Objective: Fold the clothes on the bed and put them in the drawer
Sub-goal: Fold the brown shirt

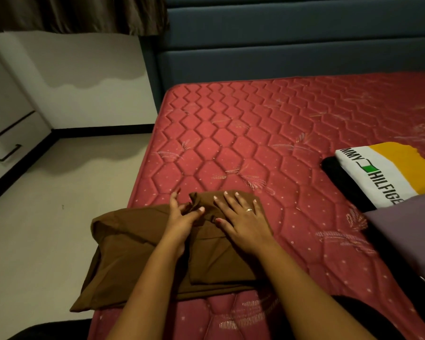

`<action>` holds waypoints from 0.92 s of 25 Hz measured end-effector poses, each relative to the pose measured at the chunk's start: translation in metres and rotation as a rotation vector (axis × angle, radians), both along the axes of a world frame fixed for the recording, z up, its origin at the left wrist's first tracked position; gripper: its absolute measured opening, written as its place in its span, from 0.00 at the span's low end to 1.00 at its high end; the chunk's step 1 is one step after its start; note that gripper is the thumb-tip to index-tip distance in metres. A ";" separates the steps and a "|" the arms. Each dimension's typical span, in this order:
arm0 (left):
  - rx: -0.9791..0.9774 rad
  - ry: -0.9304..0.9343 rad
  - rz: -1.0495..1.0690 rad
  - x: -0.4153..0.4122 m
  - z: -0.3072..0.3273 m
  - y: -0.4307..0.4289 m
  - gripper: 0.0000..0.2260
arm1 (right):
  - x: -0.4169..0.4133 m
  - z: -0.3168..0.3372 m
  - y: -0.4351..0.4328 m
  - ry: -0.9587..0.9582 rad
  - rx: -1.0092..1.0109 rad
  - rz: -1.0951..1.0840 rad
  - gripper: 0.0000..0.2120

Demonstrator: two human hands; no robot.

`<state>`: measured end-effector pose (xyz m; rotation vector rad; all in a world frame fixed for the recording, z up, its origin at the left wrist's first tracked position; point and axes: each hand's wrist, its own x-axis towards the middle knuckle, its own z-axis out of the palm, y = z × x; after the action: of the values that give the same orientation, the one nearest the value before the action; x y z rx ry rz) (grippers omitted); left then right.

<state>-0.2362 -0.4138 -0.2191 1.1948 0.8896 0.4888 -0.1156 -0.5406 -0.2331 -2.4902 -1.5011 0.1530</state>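
A brown garment [138, 251] lies partly folded at the near left corner of the red quilted mattress [268, 148], with its left part hanging over the bed's edge. My left hand [182, 217] pinches a bunched fold of the brown cloth near its top edge. My right hand [241, 217] lies flat with spread fingers on the folded right part, pressing it down. White drawers [8, 143] with black handles stand at the far left, and they look closed.
At the right edge of the bed lies a folded white and yellow shirt [383, 173] on a black garment [339, 180], with a purple-grey cloth [407, 231] in front of them. A dark blue headboard [292, 45] stands behind. Pale floor [47, 204] runs left of the bed.
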 end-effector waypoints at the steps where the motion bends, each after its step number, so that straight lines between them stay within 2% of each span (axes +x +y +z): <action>1: 0.099 0.087 0.009 -0.003 -0.004 0.003 0.21 | -0.001 -0.010 0.000 -0.011 -0.043 0.005 0.38; 2: 0.201 0.186 -0.016 -0.006 -0.005 0.002 0.13 | -0.001 -0.017 0.001 -0.021 -0.072 0.000 0.41; 3: 0.310 0.291 -0.054 -0.008 -0.011 0.003 0.12 | -0.002 -0.020 0.003 -0.029 -0.087 -0.010 0.42; 5: 0.502 0.445 -0.091 -0.004 -0.023 0.004 0.17 | -0.002 -0.020 0.006 -0.017 -0.089 -0.019 0.42; 6: 0.574 0.458 -0.065 0.001 -0.021 0.003 0.17 | -0.002 -0.018 0.006 0.009 -0.084 -0.025 0.40; 7: 0.606 0.437 -0.039 0.004 -0.011 -0.002 0.15 | -0.003 -0.016 0.006 0.041 -0.076 -0.030 0.38; 9: 0.527 0.371 0.016 0.005 0.009 -0.015 0.16 | -0.001 -0.013 0.005 0.100 -0.076 -0.047 0.31; 10: 0.483 0.413 0.045 0.001 0.012 -0.019 0.18 | 0.001 -0.012 0.006 0.133 -0.085 -0.057 0.27; 12: 0.500 0.627 -0.007 -0.010 0.006 -0.017 0.16 | 0.002 -0.013 0.008 0.154 -0.110 -0.063 0.25; 14: 0.521 0.809 -0.114 -0.020 0.002 -0.012 0.09 | 0.001 -0.017 0.010 0.106 -0.132 -0.058 0.32; 15: 0.529 0.795 -0.134 -0.021 0.003 -0.010 0.07 | 0.000 -0.019 0.011 0.080 -0.132 -0.058 0.36; 17: 0.579 0.659 -0.097 -0.015 0.005 -0.008 0.15 | -0.001 -0.023 0.014 0.056 -0.128 -0.077 0.40; 20: 0.697 0.545 -0.059 0.000 0.006 -0.011 0.21 | -0.003 -0.026 0.019 0.038 -0.103 -0.111 0.40; 22: 0.747 0.623 -0.160 0.004 -0.006 -0.018 0.22 | -0.002 -0.028 0.021 0.015 -0.100 -0.114 0.39; 23: 0.830 0.729 -0.222 0.003 -0.019 -0.025 0.22 | -0.002 -0.029 0.021 0.005 -0.101 -0.106 0.37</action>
<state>-0.2332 -0.4385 -0.2379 2.2930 1.1858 0.2243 -0.1178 -0.5196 -0.2618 -2.6389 -1.3884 0.2217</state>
